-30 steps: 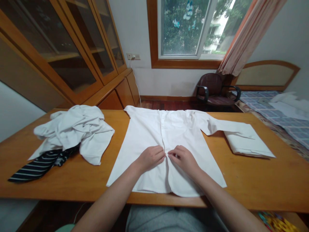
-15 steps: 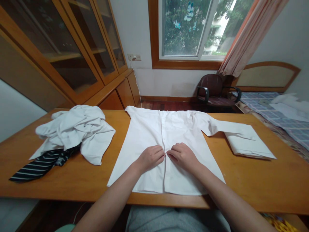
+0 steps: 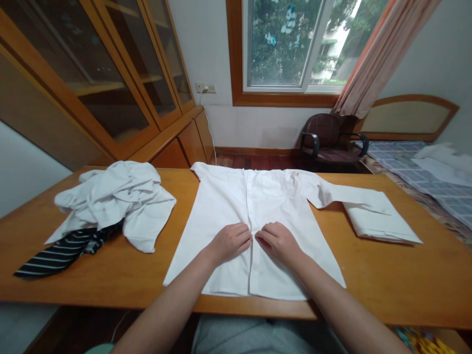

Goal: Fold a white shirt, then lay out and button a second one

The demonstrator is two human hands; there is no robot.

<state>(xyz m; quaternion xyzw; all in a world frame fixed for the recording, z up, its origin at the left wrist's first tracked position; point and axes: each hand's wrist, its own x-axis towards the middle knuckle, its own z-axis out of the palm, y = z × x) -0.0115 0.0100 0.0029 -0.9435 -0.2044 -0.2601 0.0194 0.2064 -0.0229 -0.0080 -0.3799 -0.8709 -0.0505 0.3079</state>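
A white shirt [image 3: 221,201] lies flat, front up, on the wooden table [image 3: 405,275], its hem toward me and one sleeve stretched to the right. My left hand [image 3: 230,242] and my right hand [image 3: 278,242] rest side by side on the shirt's front placket, about halfway down. Both hands have curled fingers pinching the two front edges where they meet. What sits between the fingertips is too small to make out.
A crumpled white garment [image 3: 118,199] lies at the left over a dark striped tie [image 3: 62,253]. A folded white cloth [image 3: 379,223] sits at the right under the sleeve end. Beyond the table are a wooden cabinet [image 3: 110,88], a chair [image 3: 328,137] and a bed [image 3: 435,167].
The lower front flaps of the shirt, spread apart a second ago, now lie straight and closed along the placket. Both hands stay at the same spot.
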